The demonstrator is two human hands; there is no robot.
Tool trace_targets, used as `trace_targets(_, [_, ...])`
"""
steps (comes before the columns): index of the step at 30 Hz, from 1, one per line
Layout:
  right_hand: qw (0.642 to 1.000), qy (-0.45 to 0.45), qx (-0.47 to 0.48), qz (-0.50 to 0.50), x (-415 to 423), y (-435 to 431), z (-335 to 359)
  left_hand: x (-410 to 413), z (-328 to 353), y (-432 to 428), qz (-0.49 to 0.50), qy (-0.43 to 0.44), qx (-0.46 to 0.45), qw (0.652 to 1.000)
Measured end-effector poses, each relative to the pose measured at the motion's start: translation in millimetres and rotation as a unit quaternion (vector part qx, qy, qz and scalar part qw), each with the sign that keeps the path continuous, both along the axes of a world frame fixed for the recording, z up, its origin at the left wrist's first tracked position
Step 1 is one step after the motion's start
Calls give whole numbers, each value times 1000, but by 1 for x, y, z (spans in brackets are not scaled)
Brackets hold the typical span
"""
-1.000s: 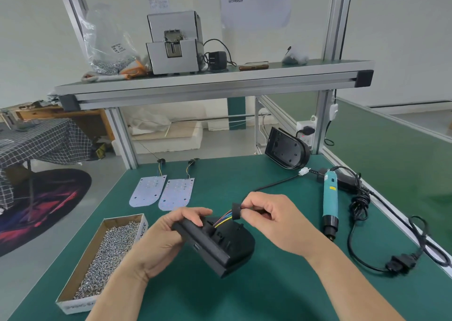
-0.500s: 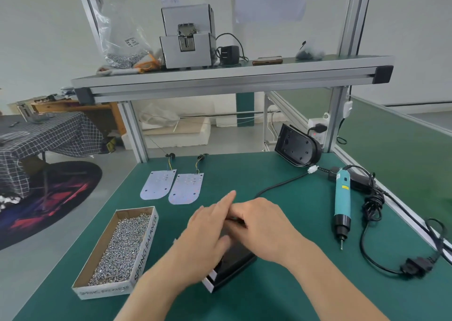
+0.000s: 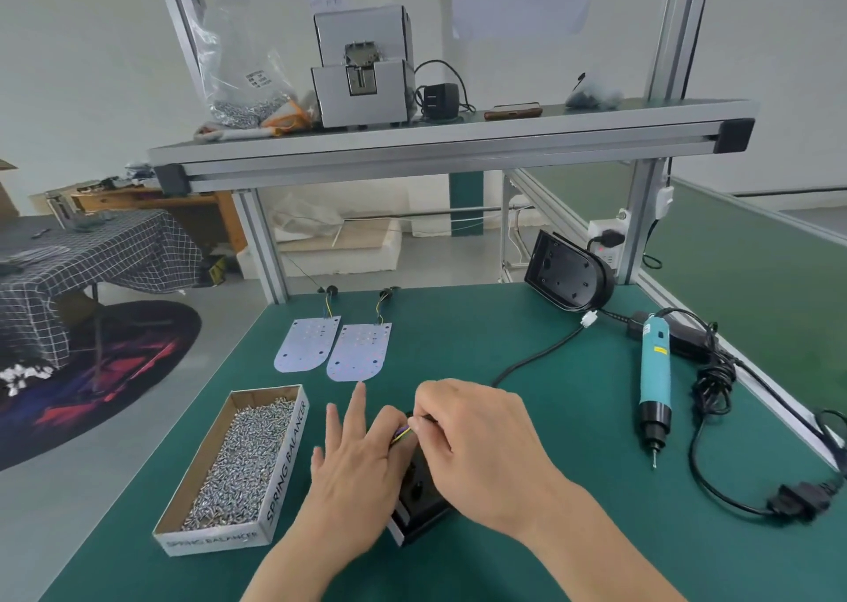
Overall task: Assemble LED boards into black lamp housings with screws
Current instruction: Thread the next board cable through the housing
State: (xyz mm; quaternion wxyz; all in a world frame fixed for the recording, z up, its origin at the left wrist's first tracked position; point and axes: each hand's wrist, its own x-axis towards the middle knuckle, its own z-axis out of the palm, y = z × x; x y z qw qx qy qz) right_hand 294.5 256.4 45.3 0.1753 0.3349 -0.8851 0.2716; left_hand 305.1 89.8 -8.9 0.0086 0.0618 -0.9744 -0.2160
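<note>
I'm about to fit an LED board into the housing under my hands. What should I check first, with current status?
1. Black housing steadied under left hand: ok.
2. Coloured wires pinched by right hand, clear of the board seat: cannot tell, the hands cover it.
3. LED boards lying free beyond the hands: ok.
4. Screw box stocked, beside the left hand: ok.
5. Screwdriver lying on the right, untouched: ok.

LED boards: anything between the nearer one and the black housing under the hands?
No object. Only the left hand, its fingers stretched from the housing toward the nearer LED board, lies on that line. The screw box sits off to the left, the screwdriver far to the right.
</note>
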Motion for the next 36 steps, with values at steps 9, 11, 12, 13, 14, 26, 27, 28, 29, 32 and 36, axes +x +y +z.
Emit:
trace_targets(9, [988,-41,-142,-37,-11,23,27,-7,28,13,20,155,304,940])
trace_targets(11, [991,-67,-106,-45,-14,32,38,-11,39,18,33,177,287,941])
trace_targets(12, [994,-75,-65,-55,-15,34,43,-14,41,21,37,188,268,944])
trace_targets(13, [994,-77,-16,-70,-13,35,47,-16,43,25,36,199,242,949])
trace_targets(14, [993,-73,32,-83,-11,34,50,-18,45,30,31,207,210,955])
trace_targets(26, [985,-133,26,-106,-29,45,44,-21,79,24,-152,88,288,941])
trace_targets(27, [983,-156,-24,-92,-32,50,42,-22,79,18,-151,78,364,916])
trace_targets(28, [977,-184,-82,-76,-34,55,42,-23,76,13,-147,74,421,892])
trace_targets(29, [965,-211,-142,-60,-36,58,42,-25,72,10,-153,74,459,872])
trace_targets(32, [920,-265,-290,-11,-39,62,46,-28,60,12,-217,52,526,820])
trace_targets(36, [884,-291,-365,31,-44,54,40,-35,60,27,-222,52,574,786])
